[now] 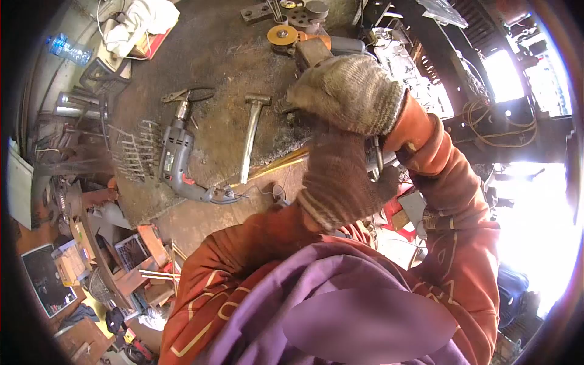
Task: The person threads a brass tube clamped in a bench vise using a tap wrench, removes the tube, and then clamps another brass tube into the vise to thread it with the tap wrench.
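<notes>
My right hand [350,91], in a grey-white knit work glove, is curled over at the right edge of the bench, beside a worn metal block [313,53]. What it grips is hidden beneath the glove. Close below it, my left hand [340,173] wears a brown knit glove, somewhat blurred, with the thumb out to the right near a metal rod [378,157]. Its other fingers disappear under my right hand. Left of both hands lie a hammer [252,134] and a grey power drill [176,149]. Pliers [188,95] rest by the drill's chuck.
An angle grinder [316,42] with a yellow disc [282,35] lies at the back of the workbench [213,55]. Bent metal bars [139,151] sit left of the drill. A plastic bottle [68,50] and white cloth [143,24] are at the far left.
</notes>
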Available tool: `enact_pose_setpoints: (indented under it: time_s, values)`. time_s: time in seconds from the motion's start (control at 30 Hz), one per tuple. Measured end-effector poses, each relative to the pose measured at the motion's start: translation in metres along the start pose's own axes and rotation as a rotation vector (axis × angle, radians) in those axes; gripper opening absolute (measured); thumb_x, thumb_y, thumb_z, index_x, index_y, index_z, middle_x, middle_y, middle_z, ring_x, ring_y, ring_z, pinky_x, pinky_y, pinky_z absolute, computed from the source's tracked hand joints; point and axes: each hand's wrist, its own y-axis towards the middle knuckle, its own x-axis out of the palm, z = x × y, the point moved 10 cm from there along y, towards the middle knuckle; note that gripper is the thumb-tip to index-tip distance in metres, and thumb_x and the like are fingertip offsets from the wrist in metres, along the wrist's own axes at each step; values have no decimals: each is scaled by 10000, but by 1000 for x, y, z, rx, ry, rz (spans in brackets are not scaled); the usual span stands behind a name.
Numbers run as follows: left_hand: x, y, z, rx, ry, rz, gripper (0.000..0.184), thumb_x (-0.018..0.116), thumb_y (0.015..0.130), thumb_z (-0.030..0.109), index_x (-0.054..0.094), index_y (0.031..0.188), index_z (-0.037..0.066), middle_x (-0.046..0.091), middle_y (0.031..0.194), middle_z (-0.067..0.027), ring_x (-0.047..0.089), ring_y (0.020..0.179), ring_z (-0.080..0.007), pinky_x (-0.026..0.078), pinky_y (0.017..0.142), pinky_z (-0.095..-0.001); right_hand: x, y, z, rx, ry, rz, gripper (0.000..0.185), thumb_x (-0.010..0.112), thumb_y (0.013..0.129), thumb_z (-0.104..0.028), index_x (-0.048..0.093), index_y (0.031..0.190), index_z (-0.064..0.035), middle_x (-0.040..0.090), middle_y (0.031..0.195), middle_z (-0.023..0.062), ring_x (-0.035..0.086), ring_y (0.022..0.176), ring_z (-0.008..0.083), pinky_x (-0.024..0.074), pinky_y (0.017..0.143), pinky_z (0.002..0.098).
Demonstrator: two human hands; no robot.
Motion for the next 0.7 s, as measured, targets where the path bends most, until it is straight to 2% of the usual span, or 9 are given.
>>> enact_pose_setpoints:
  time_s: [0.13,0.3,0.37,0.43,0.5,0.57,0.63,0.67,0.7]
  values:
    - [-14,23,-6,-30,-146,-470,604,783,826,199,646,1394,45,654,1390,-187,631,1275,-327,479,1111,-404,4,-14,11,138,-75,46,311,606,1017,-309,777,1169,-98,777,1084,132,734,1018,356,582,883,443]
    - [-35,35,-21,237,-201,-453,591,796,792,253,695,1331,33,731,1265,-211,707,1170,-383,556,1035,-438,-45,-21,-1,324,-71,210,356,620,1064,-349,750,1228,-61,781,1023,151,748,949,349,581,856,410]
    - [-32,30,-45,-88,-232,-490,605,797,792,241,682,1342,17,718,1266,-228,702,1184,-366,550,1040,-425,-23,-29,40,582,239,-97,359,672,1053,-328,742,1256,-40,794,996,110,757,911,245,584,835,363]
    - [-47,24,-16,-52,-39,-424,561,771,826,199,677,1340,-4,714,1231,-243,700,1163,-381,550,1020,-439,-9,-33,56,464,771,-174,392,721,1047,-328,743,1267,-4,802,1027,112,737,926,113,590,813,294]
    - [-71,20,-11,-49,-23,18,453,720,857,114,693,1287,-26,712,1199,-251,712,1093,-400,561,969,-467,-17,-54,58,604,637,-496,374,726,1044,-329,756,1248,-17,794,953,101,726,816,91,588,700,265]
    - [-76,17,-2,1,79,144,354,686,898,80,709,1234,-26,726,1135,-247,718,1050,-405,569,922,-478,-5,-58,50,558,797,-569,353,728,1042,-330,768,1216,-25,772,867,75,702,722,92,566,617,263]
    - [-61,20,-24,-252,-13,-6,298,707,924,123,726,1198,8,740,1078,-232,724,1014,-406,575,893,-465,23,-66,50,514,957,-639,334,731,1040,-330,779,1185,-33,749,782,49,677,629,92,545,533,260]
    - [-58,20,-31,-259,-16,-9,298,707,924,123,726,1198,8,740,1078,-232,724,1014,-406,575,893,-465,23,-55,42,83,807,-426,315,733,1038,-334,787,1142,-41,738,761,42,649,582,92,519,500,254]
    - [-53,21,-38,-215,-53,0,274,720,933,156,738,1171,22,745,1058,-224,726,988,-413,578,876,-461,21,-61,37,76,767,-464,308,738,1034,-330,785,1140,-45,748,805,47,652,608,87,521,524,251]
